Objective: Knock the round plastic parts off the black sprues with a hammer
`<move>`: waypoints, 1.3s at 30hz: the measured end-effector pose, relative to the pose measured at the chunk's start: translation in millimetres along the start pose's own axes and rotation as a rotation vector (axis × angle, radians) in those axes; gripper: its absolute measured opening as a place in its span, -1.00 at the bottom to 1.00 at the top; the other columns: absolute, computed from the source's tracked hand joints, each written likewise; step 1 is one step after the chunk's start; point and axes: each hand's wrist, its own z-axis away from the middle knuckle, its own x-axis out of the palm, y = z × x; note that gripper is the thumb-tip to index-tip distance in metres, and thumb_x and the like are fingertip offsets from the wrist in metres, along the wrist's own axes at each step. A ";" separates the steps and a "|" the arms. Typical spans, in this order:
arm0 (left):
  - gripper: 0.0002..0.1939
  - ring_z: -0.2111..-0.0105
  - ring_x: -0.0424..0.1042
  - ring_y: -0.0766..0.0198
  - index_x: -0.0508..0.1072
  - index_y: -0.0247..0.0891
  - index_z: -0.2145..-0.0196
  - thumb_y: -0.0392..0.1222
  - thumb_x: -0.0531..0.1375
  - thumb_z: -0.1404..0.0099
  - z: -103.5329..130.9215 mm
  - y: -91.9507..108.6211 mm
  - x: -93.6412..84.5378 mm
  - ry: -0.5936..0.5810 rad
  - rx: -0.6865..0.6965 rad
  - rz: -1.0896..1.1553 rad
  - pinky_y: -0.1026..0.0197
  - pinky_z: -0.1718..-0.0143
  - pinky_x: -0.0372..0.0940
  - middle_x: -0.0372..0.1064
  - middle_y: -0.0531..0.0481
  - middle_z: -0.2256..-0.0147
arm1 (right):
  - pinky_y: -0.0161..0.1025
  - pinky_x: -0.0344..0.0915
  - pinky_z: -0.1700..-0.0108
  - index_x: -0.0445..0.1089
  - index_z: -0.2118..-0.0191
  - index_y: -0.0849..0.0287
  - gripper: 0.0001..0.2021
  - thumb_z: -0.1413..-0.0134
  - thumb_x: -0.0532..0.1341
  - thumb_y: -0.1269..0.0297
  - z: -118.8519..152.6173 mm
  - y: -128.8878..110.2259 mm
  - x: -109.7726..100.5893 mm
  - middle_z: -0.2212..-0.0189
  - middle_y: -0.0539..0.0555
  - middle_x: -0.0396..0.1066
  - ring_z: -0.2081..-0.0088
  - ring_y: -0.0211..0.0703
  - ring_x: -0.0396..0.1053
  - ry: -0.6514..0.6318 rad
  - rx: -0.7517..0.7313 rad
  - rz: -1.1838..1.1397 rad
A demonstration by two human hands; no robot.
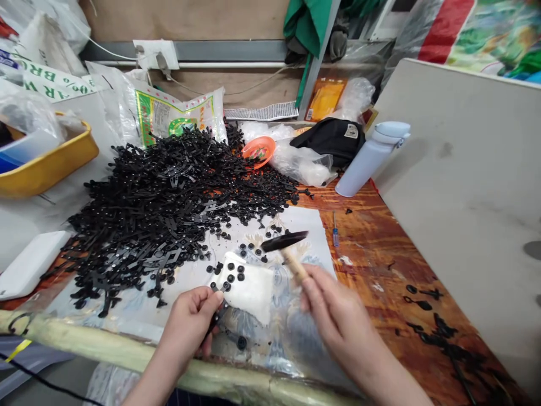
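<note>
Left hand (192,316), nearly closed, pinches a black plastic piece (216,319) between thumb and fingers at the near left edge of a white pad (254,287), while the right hand (338,310) is wrapped around the wooden handle of a hammer (288,241), its dark head near the pad's far right corner. Small black discs (240,277) lie on the pad, and beyond spreads a large heap of black parts (156,197), an orange dish (258,151) at its far right.
</note>
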 end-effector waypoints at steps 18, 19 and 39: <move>-0.65 0.95 0.01 0.44 0.21 -0.18 0.65 0.07 0.19 -0.06 -6.8 0.9 -5.7 -0.026 -0.023 0.017 0.42 0.90 -0.23 0.15 0.22 0.85 | -0.14 0.46 0.28 0.11 -0.26 0.06 -0.51 -0.24 -0.06 0.42 2.1 -31.5 32.1 0.21 0.18 0.50 0.32 -0.07 0.50 -0.154 -0.233 0.110; -0.66 0.95 0.01 0.45 0.21 -0.18 0.64 0.06 0.19 -0.07 -7.2 0.7 -6.3 -0.027 -0.025 0.011 0.42 0.90 -0.24 0.14 0.23 0.86 | -0.16 0.45 0.24 0.08 -0.28 0.07 -0.50 -0.24 -0.04 0.42 2.5 -31.6 32.1 0.14 0.19 0.48 0.26 -0.08 0.50 -0.102 -0.250 0.066; -0.65 0.86 -0.04 0.46 0.13 -0.16 0.68 -0.03 0.16 -0.10 -6.6 1.2 -14.8 -0.132 0.085 -0.119 0.38 0.81 -0.21 -0.06 0.28 0.80 | -0.22 0.34 0.27 0.36 -0.04 0.12 -0.67 -0.20 0.07 0.21 -22.2 -38.7 33.4 0.30 0.09 0.50 0.32 -0.12 0.44 -0.196 0.043 -0.144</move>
